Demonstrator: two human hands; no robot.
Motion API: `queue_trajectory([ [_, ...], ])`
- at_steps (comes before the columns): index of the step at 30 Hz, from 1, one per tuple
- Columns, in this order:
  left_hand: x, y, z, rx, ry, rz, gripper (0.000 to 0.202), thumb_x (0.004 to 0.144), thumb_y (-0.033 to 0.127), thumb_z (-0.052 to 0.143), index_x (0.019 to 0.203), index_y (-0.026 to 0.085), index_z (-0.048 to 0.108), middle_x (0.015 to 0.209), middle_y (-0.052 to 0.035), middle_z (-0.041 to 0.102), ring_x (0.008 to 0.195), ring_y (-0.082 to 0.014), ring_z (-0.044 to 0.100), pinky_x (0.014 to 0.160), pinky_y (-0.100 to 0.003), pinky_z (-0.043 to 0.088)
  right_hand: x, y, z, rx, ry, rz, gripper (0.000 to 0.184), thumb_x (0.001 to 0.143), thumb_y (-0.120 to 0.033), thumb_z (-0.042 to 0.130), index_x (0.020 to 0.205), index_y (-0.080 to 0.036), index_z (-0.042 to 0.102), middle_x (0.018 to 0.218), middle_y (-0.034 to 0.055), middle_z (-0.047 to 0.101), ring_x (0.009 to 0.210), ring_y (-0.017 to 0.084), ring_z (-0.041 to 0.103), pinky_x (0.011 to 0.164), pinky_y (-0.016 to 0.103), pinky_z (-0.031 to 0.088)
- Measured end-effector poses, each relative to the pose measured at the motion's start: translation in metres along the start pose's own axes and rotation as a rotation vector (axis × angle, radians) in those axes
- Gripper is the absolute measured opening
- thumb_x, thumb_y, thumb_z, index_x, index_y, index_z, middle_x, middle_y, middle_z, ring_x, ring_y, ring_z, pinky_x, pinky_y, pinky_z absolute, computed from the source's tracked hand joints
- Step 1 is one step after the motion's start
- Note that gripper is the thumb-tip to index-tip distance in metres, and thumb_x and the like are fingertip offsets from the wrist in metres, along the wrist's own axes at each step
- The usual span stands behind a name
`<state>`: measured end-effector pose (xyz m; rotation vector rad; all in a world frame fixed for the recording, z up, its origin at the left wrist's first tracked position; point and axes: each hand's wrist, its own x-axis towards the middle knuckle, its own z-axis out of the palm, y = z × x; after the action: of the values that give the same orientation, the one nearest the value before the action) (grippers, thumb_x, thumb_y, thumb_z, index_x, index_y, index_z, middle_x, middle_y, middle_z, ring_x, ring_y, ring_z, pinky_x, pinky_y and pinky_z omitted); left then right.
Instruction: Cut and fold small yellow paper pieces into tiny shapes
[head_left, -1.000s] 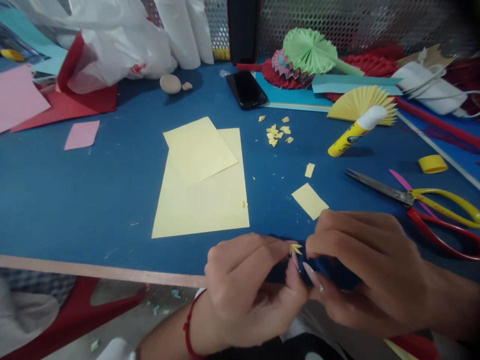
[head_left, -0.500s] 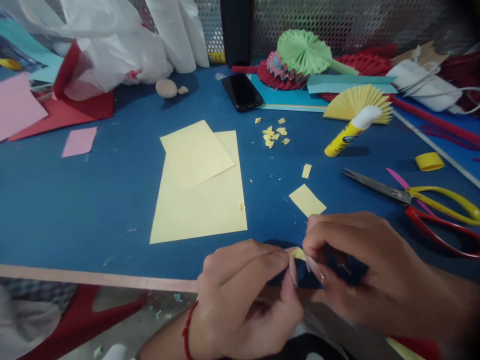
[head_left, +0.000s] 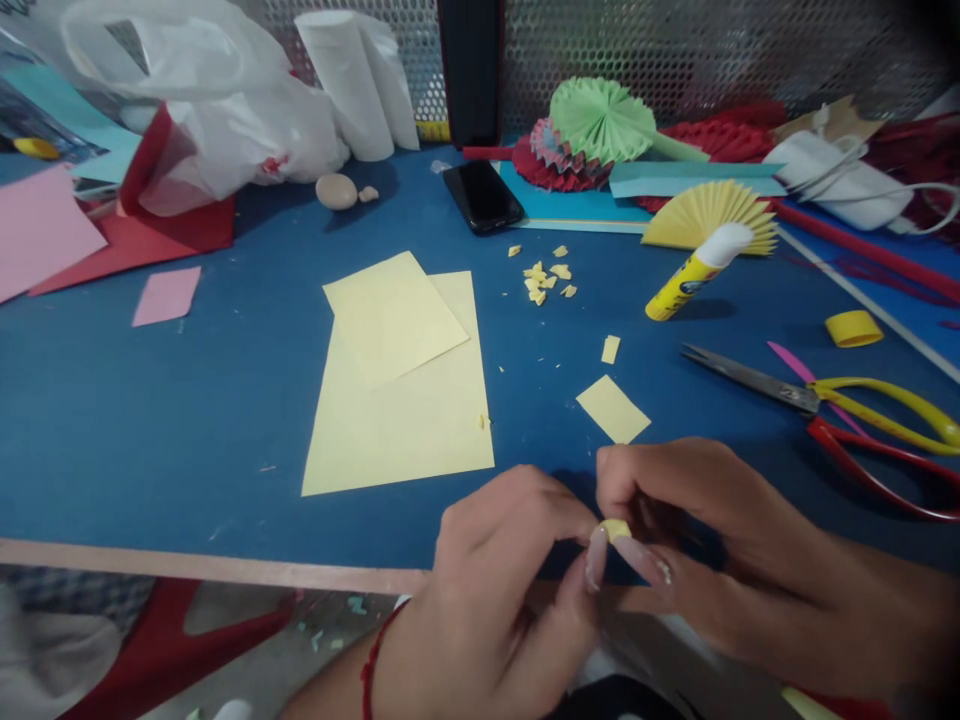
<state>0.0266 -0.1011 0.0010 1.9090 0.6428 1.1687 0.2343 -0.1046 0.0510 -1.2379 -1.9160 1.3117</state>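
Between my fingertips, over the table's front edge, is a small folded piece of yellow paper [head_left: 616, 530]. My left hand [head_left: 517, 590] pinches it from the left with thumb and forefinger, and my right hand [head_left: 720, 550] pinches it from the right. Just beyond my right hand lies a yellow paper rectangle [head_left: 615, 408], with a smaller yellow strip [head_left: 611, 349] behind it. Farther back sits a little heap of tiny folded yellow paper pieces [head_left: 537, 280]. Two larger yellow sheets [head_left: 405, 430] overlap to the left of my hands.
Scissors [head_left: 795, 395] with red and yellow handles lie at the right, near a yellow cap [head_left: 853, 328]. An uncapped glue stick [head_left: 697, 272] stands upright. Behind are a phone [head_left: 482, 196], a yellow paper fan [head_left: 709, 220], a green rosette [head_left: 604, 118] and a plastic bag [head_left: 247, 130].
The yellow piece has turned between my fingertips and shifted slightly right and down. My right thumb now lies across its front. The whole view has tilted up a little.
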Motion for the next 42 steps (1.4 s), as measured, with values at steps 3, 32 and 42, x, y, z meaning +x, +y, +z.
queue_trajectory([
  [3,-0.001,0.003,0.001,-0.083,-0.039,-0.111,0.004,0.1,0.014,0.064,0.1,0.017,0.065,0.085,-0.0034,0.068,0.073,-0.0118,0.062,0.064,-0.023,0.049,0.002,0.001,-0.003,-0.043,-0.026,-0.048,0.012,0.092,-0.022,0.05,0.082,-0.027,0.051,0.063,-0.0045,0.062,0.057,0.014,0.059,0.052,0.025,0.048],
  [32,-0.005,-0.009,0.031,-1.025,0.066,-0.549,0.03,0.109,0.04,0.062,0.087,0.021,0.051,0.069,0.0046,0.047,0.054,-0.0063,0.045,0.055,-0.018,0.044,-0.006,0.005,0.003,0.154,-0.008,0.142,0.023,0.1,-0.036,0.058,0.082,-0.027,0.07,0.082,0.0012,0.077,0.074,0.016,0.073,0.052,0.019,0.054],
  [42,-0.004,-0.009,0.03,-1.018,0.076,-0.561,0.03,0.108,0.039,0.064,0.088,0.021,0.051,0.076,0.002,0.055,0.059,-0.0073,0.05,0.055,-0.019,0.042,-0.004,0.004,0.0,0.2,-0.087,0.159,0.014,0.096,-0.026,0.058,0.084,-0.025,0.065,0.082,0.0003,0.075,0.074,0.016,0.07,0.052,0.02,0.053],
])
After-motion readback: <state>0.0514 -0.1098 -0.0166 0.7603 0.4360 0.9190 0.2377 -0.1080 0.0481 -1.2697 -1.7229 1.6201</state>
